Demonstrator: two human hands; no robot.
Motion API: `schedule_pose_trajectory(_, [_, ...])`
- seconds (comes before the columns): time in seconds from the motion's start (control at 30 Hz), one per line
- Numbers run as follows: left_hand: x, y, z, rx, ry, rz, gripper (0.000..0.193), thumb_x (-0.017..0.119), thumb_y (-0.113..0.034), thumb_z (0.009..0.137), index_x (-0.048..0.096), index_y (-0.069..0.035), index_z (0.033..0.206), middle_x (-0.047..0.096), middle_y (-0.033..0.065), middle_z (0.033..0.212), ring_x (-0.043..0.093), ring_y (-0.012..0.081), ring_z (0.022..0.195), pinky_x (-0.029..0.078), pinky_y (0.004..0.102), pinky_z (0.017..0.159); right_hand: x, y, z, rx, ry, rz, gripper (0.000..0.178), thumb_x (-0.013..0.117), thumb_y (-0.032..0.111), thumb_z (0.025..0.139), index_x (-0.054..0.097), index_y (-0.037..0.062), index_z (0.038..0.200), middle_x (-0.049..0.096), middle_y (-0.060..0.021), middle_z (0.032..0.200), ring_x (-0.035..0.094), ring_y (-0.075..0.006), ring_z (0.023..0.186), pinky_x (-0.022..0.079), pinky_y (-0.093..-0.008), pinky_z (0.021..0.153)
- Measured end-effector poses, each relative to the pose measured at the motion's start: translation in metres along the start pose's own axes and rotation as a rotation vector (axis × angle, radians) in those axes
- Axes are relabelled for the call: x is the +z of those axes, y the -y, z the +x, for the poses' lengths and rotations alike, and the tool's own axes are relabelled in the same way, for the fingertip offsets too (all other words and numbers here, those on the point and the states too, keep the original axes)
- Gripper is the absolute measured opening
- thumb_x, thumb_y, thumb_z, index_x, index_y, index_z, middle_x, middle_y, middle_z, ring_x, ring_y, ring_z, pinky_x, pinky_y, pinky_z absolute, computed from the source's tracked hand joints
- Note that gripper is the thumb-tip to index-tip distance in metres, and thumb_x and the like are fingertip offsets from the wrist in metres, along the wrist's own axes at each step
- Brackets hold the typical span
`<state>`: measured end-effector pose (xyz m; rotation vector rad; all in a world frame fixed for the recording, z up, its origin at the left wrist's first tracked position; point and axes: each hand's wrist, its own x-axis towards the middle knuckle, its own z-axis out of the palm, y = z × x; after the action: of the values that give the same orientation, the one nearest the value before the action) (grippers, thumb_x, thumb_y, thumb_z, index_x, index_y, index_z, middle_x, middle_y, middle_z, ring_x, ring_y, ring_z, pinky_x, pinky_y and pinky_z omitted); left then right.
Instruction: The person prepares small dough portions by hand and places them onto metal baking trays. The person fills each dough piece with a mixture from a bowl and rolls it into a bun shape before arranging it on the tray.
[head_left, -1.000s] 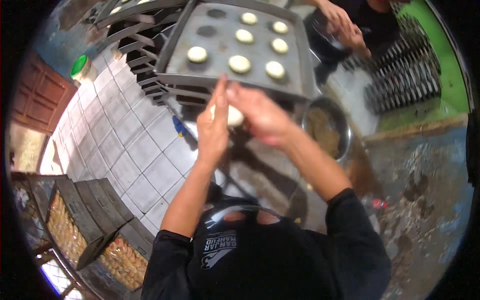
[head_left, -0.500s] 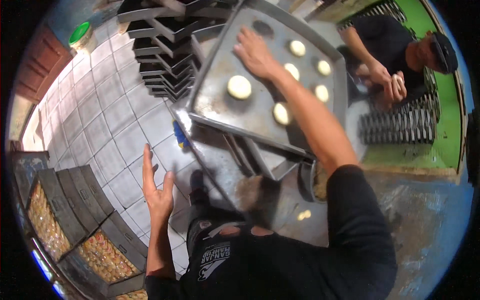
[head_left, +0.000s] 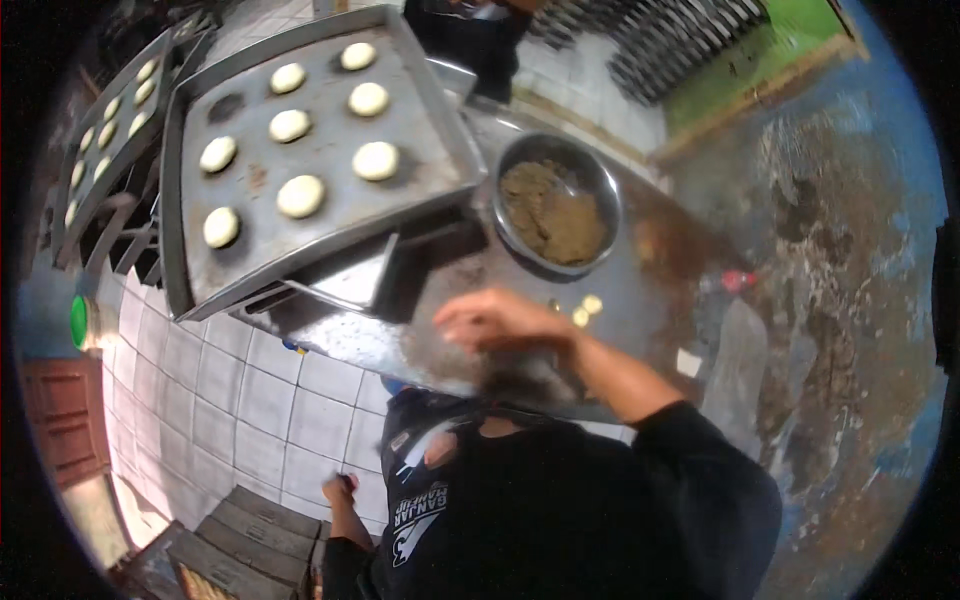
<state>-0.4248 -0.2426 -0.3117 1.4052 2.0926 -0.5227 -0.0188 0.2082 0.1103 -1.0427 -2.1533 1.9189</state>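
Observation:
My right hand (head_left: 495,320) hovers over the metal tabletop (head_left: 455,275), blurred, with loosely bent fingers pointing left and nothing visible in them. Beyond it, a metal baking tray (head_left: 245,180) bears several pale round dough pieces (head_left: 301,196) set apart from one another. Right of the tray stands a metal bowl (head_left: 610,215) of brown paste (head_left: 550,210). A few small pale dough bits (head_left: 581,316) lie on the tabletop near my right wrist. Low by my side, my left hand (head_left: 340,489) is small and blurred; its fingers cannot be made out.
At the far left, another tray of dough pieces (head_left: 108,133) sits on a stack of trays. Dark metal boxes (head_left: 245,540) stand at lower left on the tiled floor (head_left: 265,410). A green-lidded bucket (head_left: 80,322) is by the door. A person in dark clothes (head_left: 465,45) stands beyond the tray.
My right hand has left the baking tray and come back over the tabletop. My left hand has dropped lower. The view has swung right, bringing the whole bowl into sight.

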Motion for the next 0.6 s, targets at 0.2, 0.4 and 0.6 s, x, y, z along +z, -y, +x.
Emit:
schedule_pose_trajectory(0.2, [0.02, -0.038, -0.091, -0.495, 0.089, -1.382, 0.025, 0.072, -0.023, 0.093, 0.068, 0.002, 0.097, 0.066, 0.0126, 0.074, 0.06, 0.0169, 0.054, 0.048, 0.0309, 0.044, -0.138, -0.181, -0.084, 0.065, -0.955, -0.457, 0.031, 0.068, 0.011, 0.092, 0.07, 0.0068, 0.123, 0.072, -0.0159, 0.119, 0.069, -0.0349, 0.106, 0.054, -0.0424, 0.094])
schedule_pose_trajectory(0.4, [-0.122, -0.073, -0.09, -0.252, -0.18, -1.418, 0.048, 0.067, -0.029, 0.099, 0.058, 0.003, 0.132, 0.071, 0.0161, 0.11, 0.071, 0.0242, 0.09, 0.057, 0.0342, 0.075, -0.194, -0.249, -0.056, 0.042, -0.964, -0.742, 0.032, 0.064, 0.016, 0.094, 0.066, 0.0127, 0.126, 0.07, -0.0199, 0.114, 0.066, -0.0405, 0.106, 0.052, -0.05, 0.092])
schedule_pose_trajectory(0.6, [-0.191, -0.11, -0.114, -0.152, -0.426, -1.396, 0.045, 0.064, -0.029, 0.101, 0.06, 0.002, 0.133, 0.071, 0.0152, 0.112, 0.07, 0.0227, 0.092, 0.055, 0.0332, 0.078, -0.179, -0.235, -0.056, 0.048, -0.849, -0.645, 0.026, 0.065, 0.008, 0.09, 0.065, 0.0052, 0.116, 0.071, -0.0206, 0.101, 0.07, -0.0368, 0.095, 0.055, -0.0452, 0.084])
